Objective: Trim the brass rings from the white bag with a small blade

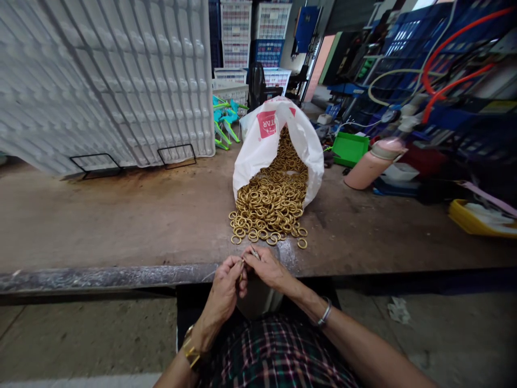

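A white plastic bag lies open on the worn wooden bench, spilling a heap of gold metal rings toward me. My left hand and my right hand meet at the bench's front edge, just below the nearest rings. Both hands are pinched together on a small thin metal piece, too small to name. A thin wire-like end sticks out to the left of my left hand. A gold watch is on my left wrist, a silver bangle on my right.
A big white ribbed plastic panel leans at the bench's back left. A pink bottle, a green tray and a yellow tray lie at the right. Stacked crates and hoses fill the background.
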`<move>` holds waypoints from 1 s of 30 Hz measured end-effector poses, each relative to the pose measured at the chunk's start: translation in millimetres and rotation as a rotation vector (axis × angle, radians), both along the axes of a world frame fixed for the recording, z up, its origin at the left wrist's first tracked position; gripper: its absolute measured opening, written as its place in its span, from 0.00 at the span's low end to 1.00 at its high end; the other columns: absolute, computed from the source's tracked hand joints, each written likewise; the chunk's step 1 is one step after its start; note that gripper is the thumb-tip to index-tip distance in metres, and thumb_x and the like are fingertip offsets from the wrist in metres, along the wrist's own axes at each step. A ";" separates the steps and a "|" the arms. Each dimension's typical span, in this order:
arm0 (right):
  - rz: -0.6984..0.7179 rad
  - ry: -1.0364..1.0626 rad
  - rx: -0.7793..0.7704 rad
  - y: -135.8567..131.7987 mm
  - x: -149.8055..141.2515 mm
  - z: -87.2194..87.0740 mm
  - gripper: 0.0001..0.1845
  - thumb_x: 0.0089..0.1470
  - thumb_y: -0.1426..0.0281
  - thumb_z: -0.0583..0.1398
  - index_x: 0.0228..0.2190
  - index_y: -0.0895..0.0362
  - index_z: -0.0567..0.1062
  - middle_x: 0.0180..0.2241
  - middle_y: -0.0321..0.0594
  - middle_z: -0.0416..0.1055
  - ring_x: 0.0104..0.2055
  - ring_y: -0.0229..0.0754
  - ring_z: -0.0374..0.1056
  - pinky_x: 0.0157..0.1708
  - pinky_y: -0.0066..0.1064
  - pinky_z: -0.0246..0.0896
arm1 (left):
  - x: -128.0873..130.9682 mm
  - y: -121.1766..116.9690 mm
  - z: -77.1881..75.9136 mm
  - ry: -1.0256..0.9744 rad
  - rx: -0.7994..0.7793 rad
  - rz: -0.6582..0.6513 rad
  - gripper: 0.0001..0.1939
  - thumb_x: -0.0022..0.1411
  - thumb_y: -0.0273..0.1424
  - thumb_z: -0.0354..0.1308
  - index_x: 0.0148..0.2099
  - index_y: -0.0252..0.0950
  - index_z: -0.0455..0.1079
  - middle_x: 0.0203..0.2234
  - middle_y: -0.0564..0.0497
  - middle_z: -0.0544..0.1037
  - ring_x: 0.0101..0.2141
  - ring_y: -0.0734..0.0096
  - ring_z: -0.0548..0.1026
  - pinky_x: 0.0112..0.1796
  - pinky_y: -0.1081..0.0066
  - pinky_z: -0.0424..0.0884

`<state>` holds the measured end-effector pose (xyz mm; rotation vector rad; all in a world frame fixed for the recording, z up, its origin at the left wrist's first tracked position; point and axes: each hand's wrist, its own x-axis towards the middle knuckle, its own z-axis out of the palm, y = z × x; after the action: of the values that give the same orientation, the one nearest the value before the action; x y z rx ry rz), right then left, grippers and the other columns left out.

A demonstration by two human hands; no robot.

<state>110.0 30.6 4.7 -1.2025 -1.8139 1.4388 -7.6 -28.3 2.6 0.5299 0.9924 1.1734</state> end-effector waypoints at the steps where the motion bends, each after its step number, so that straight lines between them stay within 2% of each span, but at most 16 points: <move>1: -0.006 -0.003 0.003 0.5 0.0 -1.0 0.10 0.52 0.68 0.50 0.25 0.58 0.69 0.20 0.31 0.63 0.24 0.33 0.59 0.26 0.24 0.53 | 0.0 -0.5 -0.2 -0.003 0.002 -0.001 0.14 0.54 0.40 0.58 0.30 0.35 0.61 0.19 0.59 0.63 0.16 0.84 0.57 0.15 0.81 0.53; 4: -0.059 -0.087 0.064 2.0 2.2 -4.9 0.11 0.52 0.70 0.48 0.29 0.58 0.70 0.20 0.32 0.64 0.23 0.34 0.60 0.26 0.24 0.53 | 0.6 -1.3 -0.8 0.000 0.015 0.005 0.14 0.54 0.40 0.57 0.31 0.35 0.60 0.19 0.59 0.63 0.16 0.84 0.57 0.15 0.81 0.54; 6: -0.064 -0.216 0.188 1.8 5.4 -6.6 0.12 0.53 0.71 0.48 0.30 0.58 0.70 0.20 0.34 0.64 0.23 0.34 0.60 0.26 0.25 0.51 | 1.1 -1.0 -1.4 0.022 0.028 0.021 0.14 0.54 0.40 0.57 0.31 0.36 0.60 0.18 0.59 0.63 0.16 0.84 0.58 0.15 0.81 0.54; 9: 0.057 -0.439 0.383 -2.3 9.8 -6.2 0.09 0.50 0.74 0.50 0.29 0.57 0.70 0.21 0.35 0.65 0.23 0.35 0.57 0.24 0.26 0.46 | 1.3 -0.2 -3.2 0.085 0.044 0.041 0.15 0.54 0.41 0.57 0.30 0.36 0.59 0.18 0.59 0.63 0.15 0.83 0.58 0.15 0.81 0.55; 11: 0.139 -0.545 0.438 -6.2 10.7 -4.3 0.09 0.47 0.76 0.51 0.30 0.57 0.70 0.21 0.36 0.66 0.22 0.35 0.56 0.24 0.27 0.43 | 1.1 -0.4 -4.7 0.135 0.050 0.043 0.15 0.55 0.43 0.56 0.31 0.36 0.60 0.17 0.60 0.63 0.15 0.83 0.58 0.15 0.81 0.56; 15: 0.201 -0.622 0.449 -11.1 8.4 0.5 0.10 0.47 0.76 0.50 0.32 0.58 0.69 0.23 0.37 0.68 0.23 0.36 0.57 0.25 0.28 0.43 | 0.8 -2.2 -7.3 0.201 0.062 0.036 0.16 0.55 0.44 0.55 0.32 0.36 0.60 0.17 0.60 0.63 0.15 0.82 0.59 0.16 0.80 0.57; 30: 0.251 -0.740 0.415 -8.3 6.5 2.5 0.12 0.47 0.76 0.51 0.35 0.59 0.69 0.29 0.43 0.72 0.27 0.38 0.64 0.26 0.28 0.46 | -0.3 -3.0 -9.1 0.328 0.129 0.030 0.14 0.58 0.43 0.51 0.30 0.37 0.59 0.17 0.59 0.63 0.16 0.81 0.60 0.16 0.80 0.59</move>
<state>116.4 22.3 7.2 -1.4195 -2.6677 0.6778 -7.9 -31.2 -6.5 0.8314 1.2116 1.2056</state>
